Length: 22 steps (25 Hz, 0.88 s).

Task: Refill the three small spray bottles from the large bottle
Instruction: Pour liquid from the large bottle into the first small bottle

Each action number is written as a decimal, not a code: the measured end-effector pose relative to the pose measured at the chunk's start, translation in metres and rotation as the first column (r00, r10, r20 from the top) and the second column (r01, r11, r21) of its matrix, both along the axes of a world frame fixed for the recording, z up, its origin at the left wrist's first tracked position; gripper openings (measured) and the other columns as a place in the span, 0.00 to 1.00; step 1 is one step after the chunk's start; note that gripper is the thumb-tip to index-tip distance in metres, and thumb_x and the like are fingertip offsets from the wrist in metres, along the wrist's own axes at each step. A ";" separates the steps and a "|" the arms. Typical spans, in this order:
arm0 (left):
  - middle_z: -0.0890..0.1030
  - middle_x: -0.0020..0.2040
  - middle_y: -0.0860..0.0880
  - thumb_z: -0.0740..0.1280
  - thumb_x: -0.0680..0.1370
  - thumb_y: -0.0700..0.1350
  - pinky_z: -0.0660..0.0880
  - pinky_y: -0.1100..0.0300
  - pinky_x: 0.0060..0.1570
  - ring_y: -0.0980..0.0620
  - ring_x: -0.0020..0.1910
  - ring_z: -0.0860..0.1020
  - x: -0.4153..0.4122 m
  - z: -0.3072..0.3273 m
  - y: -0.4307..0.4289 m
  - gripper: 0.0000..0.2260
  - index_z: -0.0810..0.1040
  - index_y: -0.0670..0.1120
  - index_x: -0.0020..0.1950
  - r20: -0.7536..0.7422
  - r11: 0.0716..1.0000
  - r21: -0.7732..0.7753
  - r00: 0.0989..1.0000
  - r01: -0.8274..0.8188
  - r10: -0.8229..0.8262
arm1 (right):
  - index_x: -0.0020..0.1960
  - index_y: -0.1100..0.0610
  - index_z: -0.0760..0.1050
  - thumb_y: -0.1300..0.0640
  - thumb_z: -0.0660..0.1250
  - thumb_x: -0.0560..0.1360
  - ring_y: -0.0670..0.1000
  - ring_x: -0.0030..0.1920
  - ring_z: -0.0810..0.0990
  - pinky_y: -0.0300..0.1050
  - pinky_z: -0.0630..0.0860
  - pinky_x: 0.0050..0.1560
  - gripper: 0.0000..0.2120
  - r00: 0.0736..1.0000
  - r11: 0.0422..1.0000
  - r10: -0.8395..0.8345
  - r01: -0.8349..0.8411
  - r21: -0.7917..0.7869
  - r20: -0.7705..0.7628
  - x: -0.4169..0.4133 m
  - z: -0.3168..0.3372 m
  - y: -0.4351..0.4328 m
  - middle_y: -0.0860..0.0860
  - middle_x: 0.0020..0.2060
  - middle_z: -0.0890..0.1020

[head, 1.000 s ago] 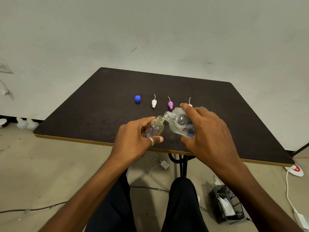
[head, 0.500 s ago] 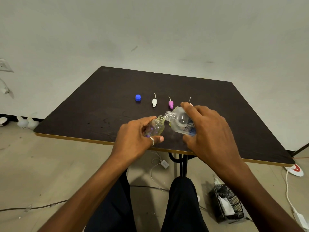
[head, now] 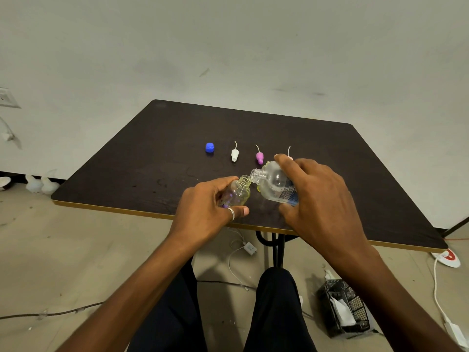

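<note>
The small spray bottle [head: 237,193] is sitting uncapped in the left hand [head: 205,212], whose fingers and thumb are curling round its body; its open mouth is leaning toward the right hand. The large bottle [head: 272,185] is lying in the grasp of the right hand [head: 317,199], fingers wrapping over its top and thumb under it, and it is tipping neck-down so that its mouth is meeting, or all but meeting, the small bottle's rim between the two grips. Whether liquid is passing across cannot be told.

By the look of it, pouring into one small bottle is the step under way. A yellowish shape is showing just behind the two necks, perhaps another small bottle, but too much of it is hidden to say.

Beyond the hands, on the dark table [head: 152,153], a blue cap [head: 209,147], a white spray head [head: 234,154] and a pink spray head [head: 259,156] are lying in a row, with a third spray head [head: 289,152] peeking out above the right fingers.

The next move is probably calling for a slow, steady tilt with the mouths lined up, then righting the large bottle before the small one overflows.
</note>
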<state>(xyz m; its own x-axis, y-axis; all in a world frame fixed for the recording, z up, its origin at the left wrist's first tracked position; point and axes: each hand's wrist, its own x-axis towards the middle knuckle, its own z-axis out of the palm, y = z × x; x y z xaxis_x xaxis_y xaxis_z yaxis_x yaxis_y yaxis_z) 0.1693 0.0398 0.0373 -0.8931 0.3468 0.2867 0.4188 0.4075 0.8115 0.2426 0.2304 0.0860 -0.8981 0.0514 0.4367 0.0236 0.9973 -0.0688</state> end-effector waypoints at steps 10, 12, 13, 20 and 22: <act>0.85 0.49 0.60 0.80 0.67 0.50 0.78 0.67 0.53 0.67 0.48 0.81 0.000 0.000 0.000 0.26 0.80 0.58 0.64 0.026 1.000 0.000 1.000 -0.001 0.001 | 0.73 0.50 0.64 0.52 0.79 0.65 0.57 0.58 0.77 0.58 0.76 0.58 0.41 1.000 1.000 -0.011 0.011 0.003 0.001 -0.001 -0.001 0.000 0.55 0.61 0.78; 0.85 0.48 0.60 0.80 0.68 0.50 0.78 0.67 0.53 0.67 0.47 0.81 0.000 -0.001 0.000 0.25 0.80 0.58 0.64 0.027 1.000 0.004 1.000 0.002 -0.002 | 0.73 0.51 0.65 0.53 0.79 0.65 0.58 0.58 0.77 0.58 0.76 0.58 0.41 1.000 1.000 -0.010 0.010 -0.001 -0.004 -0.001 -0.002 0.000 0.55 0.60 0.78; 0.85 0.48 0.61 0.80 0.68 0.50 0.78 0.68 0.52 0.67 0.47 0.81 0.000 -0.001 0.000 0.26 0.80 0.58 0.64 0.030 1.000 0.004 1.000 0.004 -0.004 | 0.73 0.51 0.65 0.53 0.79 0.64 0.58 0.57 0.77 0.58 0.77 0.57 0.41 1.000 1.000 -0.010 0.010 -0.001 -0.006 -0.001 -0.002 0.000 0.55 0.60 0.78; 0.83 0.44 0.65 0.80 0.68 0.51 0.75 0.74 0.48 0.70 0.46 0.81 -0.001 -0.002 0.000 0.25 0.80 0.59 0.63 0.043 1.000 0.003 0.999 0.012 -0.012 | 0.73 0.50 0.64 0.53 0.78 0.65 0.57 0.59 0.76 0.57 0.76 0.58 0.41 1.000 1.000 -0.017 0.017 0.002 0.008 -0.001 0.000 -0.001 0.55 0.61 0.77; 0.84 0.45 0.64 0.80 0.68 0.51 0.76 0.72 0.49 0.69 0.46 0.81 0.000 -0.002 0.000 0.25 0.80 0.59 0.64 0.042 1.000 0.002 0.999 0.014 -0.014 | 0.73 0.50 0.64 0.53 0.78 0.65 0.58 0.59 0.76 0.58 0.76 0.59 0.40 1.000 1.000 -0.016 0.016 -0.002 0.011 0.000 0.001 -0.001 0.55 0.61 0.77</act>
